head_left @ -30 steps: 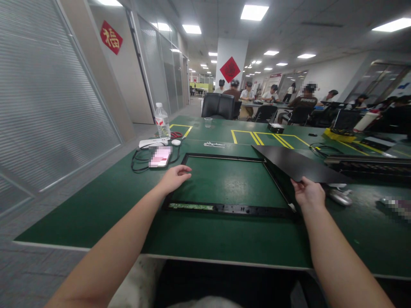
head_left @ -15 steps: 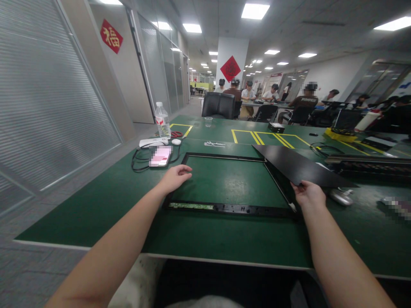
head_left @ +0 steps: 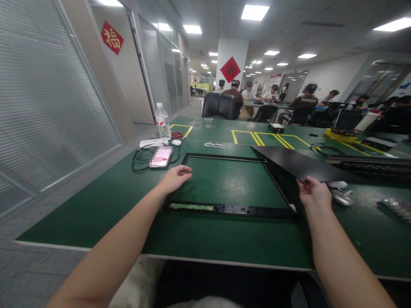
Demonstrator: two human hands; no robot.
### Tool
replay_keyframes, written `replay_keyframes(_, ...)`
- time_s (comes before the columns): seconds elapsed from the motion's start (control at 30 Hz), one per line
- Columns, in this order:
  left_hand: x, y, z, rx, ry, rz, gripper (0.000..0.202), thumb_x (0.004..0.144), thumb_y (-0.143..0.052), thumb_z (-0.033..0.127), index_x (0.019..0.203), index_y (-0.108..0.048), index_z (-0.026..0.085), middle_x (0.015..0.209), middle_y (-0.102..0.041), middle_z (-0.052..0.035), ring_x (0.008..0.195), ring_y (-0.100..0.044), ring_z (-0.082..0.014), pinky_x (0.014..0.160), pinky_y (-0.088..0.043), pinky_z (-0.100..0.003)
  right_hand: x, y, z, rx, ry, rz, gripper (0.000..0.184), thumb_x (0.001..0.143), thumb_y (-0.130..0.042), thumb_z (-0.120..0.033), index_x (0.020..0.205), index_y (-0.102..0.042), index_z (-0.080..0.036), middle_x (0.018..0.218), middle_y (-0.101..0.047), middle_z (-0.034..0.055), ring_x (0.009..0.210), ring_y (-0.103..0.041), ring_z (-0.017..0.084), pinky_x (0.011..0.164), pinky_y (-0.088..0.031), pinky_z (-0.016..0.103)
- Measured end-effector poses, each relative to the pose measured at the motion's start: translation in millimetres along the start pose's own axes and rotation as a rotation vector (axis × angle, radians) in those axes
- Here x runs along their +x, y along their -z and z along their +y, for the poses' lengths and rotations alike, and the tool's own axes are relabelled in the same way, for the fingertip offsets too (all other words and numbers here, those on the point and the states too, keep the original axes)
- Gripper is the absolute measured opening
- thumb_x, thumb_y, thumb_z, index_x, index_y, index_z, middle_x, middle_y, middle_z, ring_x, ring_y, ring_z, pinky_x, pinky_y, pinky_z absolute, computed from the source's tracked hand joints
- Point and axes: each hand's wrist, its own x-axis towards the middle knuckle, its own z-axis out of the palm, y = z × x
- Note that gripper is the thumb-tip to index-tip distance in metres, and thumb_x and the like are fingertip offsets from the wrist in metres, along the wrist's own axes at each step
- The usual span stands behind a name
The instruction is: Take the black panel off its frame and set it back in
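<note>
A thin black rectangular frame [head_left: 253,210] lies flat on the table, with a strip of green circuit board [head_left: 192,207] along the left of its near side. Over the left side of this frame is my left hand [head_left: 176,179], its fingers loosely curved and apart, with nothing visible between them. Whether the palm touches the frame is hidden. My right hand [head_left: 316,193] pinches the near edge of a flat black panel [head_left: 298,160], thumb on top and fingers underneath. The panel is tilted, above and beyond the right side of the frame.
On the green table [head_left: 96,214], a phone [head_left: 160,157], black cable, white box [head_left: 153,143] and water bottle [head_left: 162,121] stand back left. A computer mouse [head_left: 342,197] lies right of my right hand. A long black part [head_left: 369,167] lies far right. People sit beyond.
My right hand has moved a little right and up with the black panel, which now tilts flatter. More of the white object near the mouse shows. My left hand has stayed in place.
</note>
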Motion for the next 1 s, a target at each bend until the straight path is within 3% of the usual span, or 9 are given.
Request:
replay_keyframes(0.1, -0.3, 0.2, -0.2, -0.005, -0.001, 0.003, 0.039, 0.062, -0.080, 0.043, 0.092, -0.076, 0.020, 0.087, -0.078, -0.0060, 0.088, -0.072, -0.0274, 0.089, -0.054, -0.041, -6.4, -3.6, -4.1, -0.016, 0.014, 0.020, 0.034, 0.065, -0.060, 0.005, 0.086, -0.051, -0.021, 0.081, -0.064, -0.0060, 0.065, -0.066, 0.010, 0.061, -0.064, 0.023)
replay_keyframes(0.43, 0.6, 1.1, 1.9, -0.215, 0.047, 0.058, 0.042, 0.059, -0.088, 0.038, 0.093, -0.075, 0.017, 0.100, -0.079, -0.0086, 0.100, -0.072, -0.0266, 0.098, -0.053, -0.040, -26.8, -10.7, -16.4, 0.068, -0.080, -0.126, 0.029, 0.071, -0.057, 0.004, 0.088, -0.063, -0.019, 0.092, -0.069, 0.0008, 0.077, -0.070, 0.011, 0.063, -0.062, 0.018)
replay_keyframes(0.6, -2.1, 1.1, 10.8, -0.509, 0.166, 0.115, 0.026, 0.077, -0.083, 0.026, 0.098, -0.073, 0.015, 0.099, -0.079, -0.0108, 0.088, -0.073, -0.0178, 0.090, -0.057, -0.031, -38.9, -12.6, -22.3, 0.172, -0.120, -0.236, 0.041, 0.068, -0.056, 0.006, 0.099, -0.068, -0.017, 0.097, -0.074, 0.0031, 0.078, -0.072, 0.013, 0.064, -0.062, 0.018)
replay_keyframes(0.73, -1.4, 3.8, 17.5, -0.698, 0.248, 0.175, 0.010, 0.092, -0.068, 0.018, 0.100, -0.070, 0.012, 0.098, -0.078, -0.0150, 0.086, -0.075, -0.0164, 0.084, -0.059, -0.026, -46.9, -15.1, -27.4, 0.247, -0.175, -0.268, 0.048, 0.066, -0.055, 0.007, 0.106, -0.069, -0.015, 0.098, -0.076, 0.0051, 0.075, -0.074, 0.013, 0.061, -0.061, 0.017)
replay_keyframes(0.83, -1.2, 8.1, 21.5, -0.852, 0.292, 0.161, 0.018, 0.098, -0.060, 0.021, 0.108, -0.069, 0.010, 0.103, -0.078, -0.0188, 0.093, -0.077, -0.0197, 0.085, -0.061, -0.027, -50.7, -16.1, -30.4, 0.250, -0.214, -0.305, 0.049, 0.066, -0.052, 0.005, 0.108, -0.069, -0.013, 0.094, -0.077, 0.0061, 0.072, -0.074, 0.014, 0.062, -0.061, 0.019)
replay_keyframes(1.0, -7.3, 17.2, 30.8, -1.065, 0.252, 0.001, 0.045, 0.102, -0.051, 0.036, 0.131, -0.064, 0.004, 0.111, -0.077, -0.0254, 0.104, -0.077, -0.0279, 0.087, -0.063, -0.033, -58.6, -16.5, -30.6, 0.164, -0.226, -0.433, 0.054, 0.064, -0.054, 0.000, 0.112, -0.071, -0.018, 0.095, -0.079, 0.0061, 0.082, -0.077, 0.018, 0.071, -0.064, 0.024)
